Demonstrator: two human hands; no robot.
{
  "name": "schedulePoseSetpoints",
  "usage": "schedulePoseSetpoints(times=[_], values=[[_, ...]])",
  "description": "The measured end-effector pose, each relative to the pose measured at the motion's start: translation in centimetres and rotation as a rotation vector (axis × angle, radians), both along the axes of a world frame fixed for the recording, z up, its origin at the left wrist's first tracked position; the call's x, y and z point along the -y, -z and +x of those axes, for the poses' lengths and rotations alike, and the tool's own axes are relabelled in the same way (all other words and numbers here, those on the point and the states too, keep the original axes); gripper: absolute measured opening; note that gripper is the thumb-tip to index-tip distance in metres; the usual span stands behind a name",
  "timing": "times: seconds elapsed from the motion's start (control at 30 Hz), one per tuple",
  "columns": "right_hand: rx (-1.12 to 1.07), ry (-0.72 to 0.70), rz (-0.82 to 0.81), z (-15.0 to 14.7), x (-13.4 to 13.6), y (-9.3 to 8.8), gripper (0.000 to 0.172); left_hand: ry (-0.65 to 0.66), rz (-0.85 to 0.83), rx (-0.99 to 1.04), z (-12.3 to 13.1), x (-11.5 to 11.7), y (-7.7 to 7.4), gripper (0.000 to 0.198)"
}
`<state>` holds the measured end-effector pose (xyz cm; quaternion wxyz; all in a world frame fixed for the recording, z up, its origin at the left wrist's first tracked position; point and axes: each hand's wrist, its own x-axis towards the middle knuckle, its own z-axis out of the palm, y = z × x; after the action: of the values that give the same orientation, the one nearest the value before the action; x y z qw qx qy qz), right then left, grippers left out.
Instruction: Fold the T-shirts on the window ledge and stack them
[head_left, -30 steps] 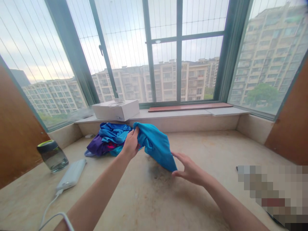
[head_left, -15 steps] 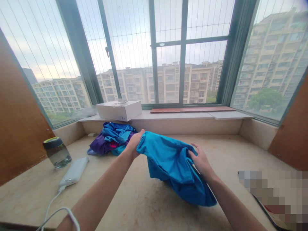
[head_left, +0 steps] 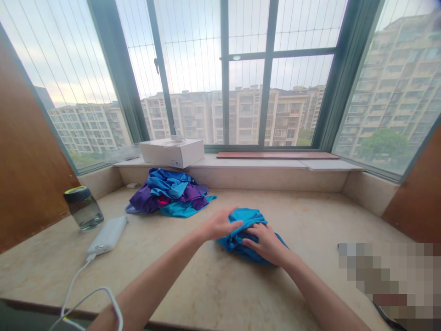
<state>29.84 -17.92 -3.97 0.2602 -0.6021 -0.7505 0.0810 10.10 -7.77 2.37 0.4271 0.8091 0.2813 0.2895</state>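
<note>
A crumpled bright blue cloth (head_left: 250, 216) lies in a low heap on the stone-like surface, right of centre. My left hand (head_left: 220, 224) touches its left side, with thumb and index finger apart around a raised fold. On top and toward the front, my right hand (head_left: 265, 241) rests with its fingers spread over the fabric and its thumb apart. Some fingertips of both hands are hidden among the folds. Behind and to the left sits a pile of blue, purple and red cloths (head_left: 168, 191), apart from both hands.
At left stand a dark-lidded bottle (head_left: 83, 209) and a white power bank (head_left: 107, 235) with a white cable (head_left: 74, 278). A white box (head_left: 172, 153) sits on the window ledge. A reddish board (head_left: 277, 156) lies along that ledge. The lower right corner is pixelated.
The blue cloth has come down from being held up and spread between both hands to a bunched heap on the surface. My left hand has moved right and down, closer to my right hand.
</note>
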Motion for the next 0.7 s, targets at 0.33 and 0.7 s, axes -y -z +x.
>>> schedulePoseSetpoints(times=[0.33, 0.7], values=[[-0.237, 0.165, 0.12, 1.0, -0.4, -1.0, 0.038, -0.082, 0.268, -0.248, -0.9, -0.4, 1.3, 0.042], [-0.888, 0.646, 0.316, 7.7, 0.0, -2.7, 0.053, -0.454, -0.134, 0.659, -6.5, -6.1, -6.1, 0.05]])
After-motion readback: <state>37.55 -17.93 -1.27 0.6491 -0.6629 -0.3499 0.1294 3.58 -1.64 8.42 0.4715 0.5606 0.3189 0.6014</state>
